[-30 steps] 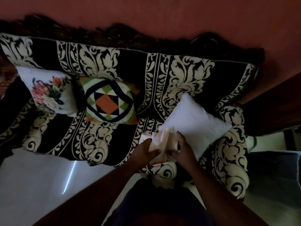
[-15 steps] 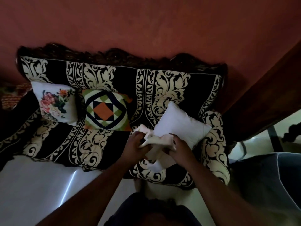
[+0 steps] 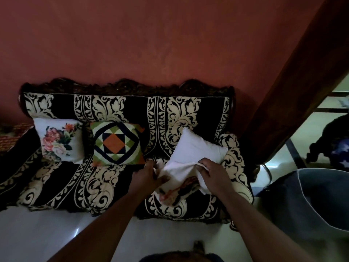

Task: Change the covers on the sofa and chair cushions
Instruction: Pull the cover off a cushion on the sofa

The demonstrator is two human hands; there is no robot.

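- our left hand [image 3: 149, 174] grips one side of a pale cushion cover [image 3: 181, 170], fingers curled into the cloth.
- our right hand [image 3: 212, 172] pinches the other side of the same cover, fingers bunched on a fold at its top edge.
- between the two hands the cover is stretched; its lower part hangs crumpled, showing a patch of orange and dark print [image 3: 179, 190].
- the cover is held just above the near right part of the sofa seat, in front of a bare white cushion [image 3: 196, 148].
- that white cushion leans tilted against the sofa's right armrest [image 3: 234, 156], one corner pointing up; the cover's top edge overlaps its near side.
- the sofa [image 3: 117, 110] carries a black throw with cream leaf scrolls and has a dark carved wooden top rail.
- a geometric cushion [image 3: 116, 143] in green, navy and orange stands against the backrest, left of the hands.
- a white floral cushion [image 3: 60, 139] stands further left, just beside the geometric one.
- a terracotta wall [image 3: 151, 44] rises behind the sofa.
- a dark wooden beam [image 3: 294, 91] slants across the right side.
- a grey tub [image 3: 321, 201] sits on the pale floor [image 3: 37, 233], near right; whatever is inside is too dim for us to tell.
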